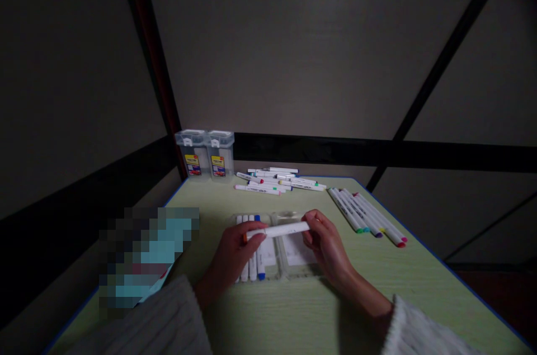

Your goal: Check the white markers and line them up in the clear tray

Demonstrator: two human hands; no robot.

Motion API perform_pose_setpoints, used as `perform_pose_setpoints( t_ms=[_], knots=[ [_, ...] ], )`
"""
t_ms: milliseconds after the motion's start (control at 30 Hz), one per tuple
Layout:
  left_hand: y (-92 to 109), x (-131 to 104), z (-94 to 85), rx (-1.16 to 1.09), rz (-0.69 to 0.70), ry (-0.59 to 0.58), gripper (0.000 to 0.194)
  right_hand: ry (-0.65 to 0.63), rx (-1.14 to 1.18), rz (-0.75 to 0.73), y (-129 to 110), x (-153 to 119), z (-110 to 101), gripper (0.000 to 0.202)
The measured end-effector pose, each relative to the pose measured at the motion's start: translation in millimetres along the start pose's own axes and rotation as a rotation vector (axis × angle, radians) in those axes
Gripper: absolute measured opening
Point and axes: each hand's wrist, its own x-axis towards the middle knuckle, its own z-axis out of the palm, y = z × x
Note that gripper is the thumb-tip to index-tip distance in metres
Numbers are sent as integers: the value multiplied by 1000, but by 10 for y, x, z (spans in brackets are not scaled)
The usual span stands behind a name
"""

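Observation:
A white marker with an orange end lies crosswise between my hands. My left hand pinches it near the orange end, and my right hand grips its other end. Below it an opened clear plastic case rests on the table. Several white markers stand side by side in the left half of the case, partly behind my left hand; one of them, a blue-capped marker, is nearest the middle. Pale paper shows in the right half.
Two clear lidded boxes with yellow labels stand at the back left. A loose pile of markers lies at the back, and a row of markers on the right. A blurred-out light blue item is on the left of the table.

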Motion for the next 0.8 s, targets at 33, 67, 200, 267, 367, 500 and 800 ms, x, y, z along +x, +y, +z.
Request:
perform_pose_setpoints(
  t_ms=[33, 67, 200, 267, 367, 500, 800],
  knots=[
    [-7, 4, 0, 19, 39, 7, 20, 3, 7, 7, -3, 1, 1, 26],
    [-16, 8, 0, 40, 77, 13, 19, 5, 12, 14, -5, 3, 2, 26],
    [-63, 15, -6, 133, 165, 17, 18, 5, 17, 32, -1, 17, -1, 26],
    [-70, 10, -10, 177, 190, 13, 19, 2, 17, 33, 10, 26, -8, 27],
    [-47, -4, -13, 205, 206, -11, 20, 0, 9, 26, 32, 35, -19, 28],
    [-12, -11, -13, 221, 210, -48, 19, 15, -7, 32, 46, 36, -14, 32],
    [-18, -67, 21, 37, 24, -114, 24, -27, 40, 55, -15, 16, 29, 30]
  ],
)
